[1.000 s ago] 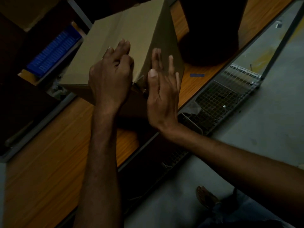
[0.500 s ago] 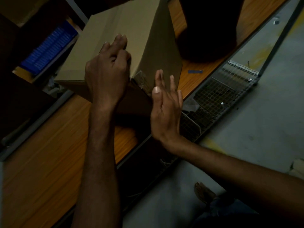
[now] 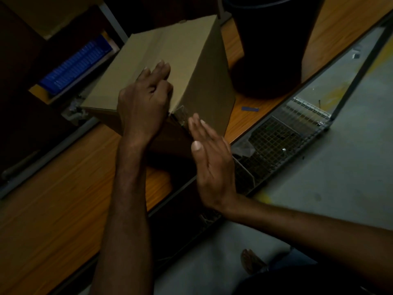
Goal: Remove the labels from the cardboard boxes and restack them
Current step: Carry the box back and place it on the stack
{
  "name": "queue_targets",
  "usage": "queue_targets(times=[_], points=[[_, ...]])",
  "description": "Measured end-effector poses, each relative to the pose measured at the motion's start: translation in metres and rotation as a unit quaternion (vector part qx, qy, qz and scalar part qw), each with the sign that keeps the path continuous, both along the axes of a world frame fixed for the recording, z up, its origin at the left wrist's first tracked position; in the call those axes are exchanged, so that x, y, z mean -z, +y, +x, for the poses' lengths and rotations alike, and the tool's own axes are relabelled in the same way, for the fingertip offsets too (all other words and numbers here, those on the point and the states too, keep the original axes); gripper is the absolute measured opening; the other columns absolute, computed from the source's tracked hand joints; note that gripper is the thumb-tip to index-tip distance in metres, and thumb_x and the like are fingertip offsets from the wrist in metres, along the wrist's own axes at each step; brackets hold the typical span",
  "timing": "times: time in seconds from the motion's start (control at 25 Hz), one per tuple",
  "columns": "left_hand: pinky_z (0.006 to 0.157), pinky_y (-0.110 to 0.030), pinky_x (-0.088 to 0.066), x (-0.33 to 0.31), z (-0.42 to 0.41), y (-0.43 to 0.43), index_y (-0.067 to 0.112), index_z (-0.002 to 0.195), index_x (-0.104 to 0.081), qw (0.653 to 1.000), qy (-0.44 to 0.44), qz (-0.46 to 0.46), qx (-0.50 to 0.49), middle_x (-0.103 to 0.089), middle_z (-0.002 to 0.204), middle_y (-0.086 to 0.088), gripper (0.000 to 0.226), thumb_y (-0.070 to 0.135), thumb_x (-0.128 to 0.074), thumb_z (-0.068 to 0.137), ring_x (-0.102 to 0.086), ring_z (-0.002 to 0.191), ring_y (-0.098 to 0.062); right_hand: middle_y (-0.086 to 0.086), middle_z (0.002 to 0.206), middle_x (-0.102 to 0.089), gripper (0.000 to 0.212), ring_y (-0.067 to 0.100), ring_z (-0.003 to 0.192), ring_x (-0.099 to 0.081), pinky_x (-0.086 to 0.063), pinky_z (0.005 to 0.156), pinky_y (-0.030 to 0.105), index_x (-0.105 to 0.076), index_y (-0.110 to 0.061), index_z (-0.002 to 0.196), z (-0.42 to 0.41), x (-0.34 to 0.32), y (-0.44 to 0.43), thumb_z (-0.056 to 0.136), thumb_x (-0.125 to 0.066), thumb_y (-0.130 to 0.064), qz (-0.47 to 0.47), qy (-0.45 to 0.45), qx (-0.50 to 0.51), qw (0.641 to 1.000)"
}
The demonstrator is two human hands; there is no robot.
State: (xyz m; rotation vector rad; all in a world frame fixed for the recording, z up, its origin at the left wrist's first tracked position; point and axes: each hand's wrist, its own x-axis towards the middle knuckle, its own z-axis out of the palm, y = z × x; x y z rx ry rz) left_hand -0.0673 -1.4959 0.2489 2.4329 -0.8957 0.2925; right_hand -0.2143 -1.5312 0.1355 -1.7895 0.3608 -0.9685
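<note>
A plain brown cardboard box (image 3: pixel 170 50) stands on the wooden table (image 3: pixel 53 209), with one corner turned toward me. A loose piece of clear tape (image 3: pixel 180 113) sticks out at that near corner. My left hand (image 3: pixel 144 103) lies on the box top beside the corner. Two of its fingers reach over the top, while the index finger and thumb curl together at the edge above the tape. My right hand (image 3: pixel 210 162) is flat with straight fingers, just below and to the right of the corner. Its fingertips are close to the box's right side.
A big dark bucket (image 3: pixel 270 45) stands on the table behind the box to the right. A small blue strip (image 3: pixel 249 109) lies on the wood. A wire-mesh cage (image 3: pixel 276 143) sits on the grey floor along the table edge. Blue items (image 3: pixel 74 67) fill a shelf at left.
My right hand has slid down off the box's right side and now sits lower, near the corner. My left hand stays curled on the top edge.
</note>
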Motion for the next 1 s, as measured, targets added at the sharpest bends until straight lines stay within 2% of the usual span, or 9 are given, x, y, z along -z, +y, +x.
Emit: queue_targets(times=[0.16,0.2,0.28,0.4,0.52,0.6,0.8,0.92,1.0], points=[[0.12,-0.035,-0.033,-0.001,-0.004,-0.002,0.034,0.141,-0.058,0.999,0.018,-0.047,-0.005,-0.048,0.147,0.025,0.041,0.034,-0.049,0.101,-0.036,0.141,0.005,-0.001,0.122,-0.071,0.032,0.011,0.117,-0.066,-0.055,0.095,0.036,-0.069,-0.007,0.127,-0.003,-0.016,-0.064,0.11,-0.047,-0.023,0.223,-0.09,-0.01,0.971],[0.119,-0.036,-0.037,0.001,-0.006,0.0,0.032,0.138,-0.061,0.997,0.02,-0.07,-0.001,-0.052,0.145,0.023,0.041,0.034,-0.05,0.099,-0.039,0.14,0.006,-0.003,0.115,-0.071,0.024,0.011,0.109,-0.067,-0.056,0.089,0.033,-0.07,-0.005,0.121,0.0,-0.028,-0.083,0.108,-0.055,-0.018,0.195,-0.11,-0.002,0.975],[0.117,-0.037,-0.041,0.0,-0.01,0.001,0.03,0.135,-0.065,0.994,0.035,-0.1,0.008,-0.058,0.142,0.019,0.04,0.035,-0.053,0.097,-0.044,0.138,0.005,-0.007,0.105,-0.07,0.014,0.011,0.099,-0.066,-0.053,0.081,0.026,-0.073,-0.011,0.114,0.016,-0.053,-0.119,0.101,-0.068,-0.012,0.019,-0.118,0.007,0.993],[0.121,-0.042,-0.034,-0.009,-0.015,-0.001,0.033,0.135,-0.064,0.992,0.071,-0.101,-0.004,-0.057,0.144,0.019,0.041,0.036,-0.055,0.096,-0.04,0.141,0.004,-0.005,0.11,-0.073,0.02,0.015,0.104,-0.06,-0.046,0.08,0.027,-0.076,-0.018,0.116,0.071,-0.09,-0.169,0.1,-0.067,-0.026,-0.168,-0.069,-0.054,0.982],[0.125,-0.054,-0.012,-0.011,-0.017,-0.002,0.045,0.141,-0.055,0.994,0.061,-0.028,-0.091,-0.043,0.156,0.022,0.049,0.053,-0.048,0.093,-0.027,0.151,-0.006,-0.003,0.142,-0.062,0.04,0.023,0.132,-0.049,-0.037,0.099,0.036,-0.066,-0.027,0.135,0.13,-0.122,-0.201,0.103,-0.054,-0.047,-0.333,0.098,-0.107,0.932],[0.124,-0.055,-0.002,-0.007,-0.02,-0.002,0.048,0.145,-0.048,0.981,0.062,-0.011,-0.183,-0.03,0.164,0.018,0.053,0.059,-0.044,0.094,-0.014,0.155,-0.011,-0.003,0.149,-0.056,0.052,0.023,0.14,-0.047,-0.036,0.111,0.043,-0.057,-0.03,0.146,0.155,-0.141,-0.214,0.103,-0.049,-0.059,-0.37,0.224,-0.183,0.883],[0.124,-0.059,-0.015,-0.003,-0.027,0.011,0.047,0.147,-0.048,0.95,0.137,-0.101,-0.26,-0.001,0.17,0.016,0.061,0.068,-0.053,0.091,-0.002,0.157,-0.017,0.002,0.149,-0.054,0.064,0.014,0.121,-0.058,-0.049,0.094,0.027,-0.051,-0.021,0.151,0.192,-0.171,-0.232,0.096,-0.07,-0.049,-0.278,0.307,-0.357,0.837],[0.123,-0.05,-0.022,-0.015,-0.031,0.033,0.043,0.148,-0.049,0.934,0.19,-0.143,-0.266,0.01,0.17,0.014,0.056,0.059,-0.06,0.095,-0.004,0.157,-0.02,-0.003,0.135,-0.056,0.069,0.006,0.097,-0.061,-0.052,0.064,0.012,-0.042,-0.022,0.157,0.201,-0.176,-0.229,0.097,-0.072,-0.037,-0.188,0.324,-0.447,0.812],[0.119,-0.045,-0.024,-0.019,-0.032,0.04,0.043,0.15,-0.045,0.916,0.229,-0.173,-0.28,0.011,0.171,0.009,0.054,0.053,-0.059,0.098,-0.008,0.156,-0.024,-0.006,0.128,-0.055,0.071,0.008,0.099,-0.062,-0.052,0.06,0.011,-0.035,-0.024,0.16,0.206,-0.166,-0.221,0.099,-0.069,-0.033,-0.138,0.33,-0.48,0.801]])
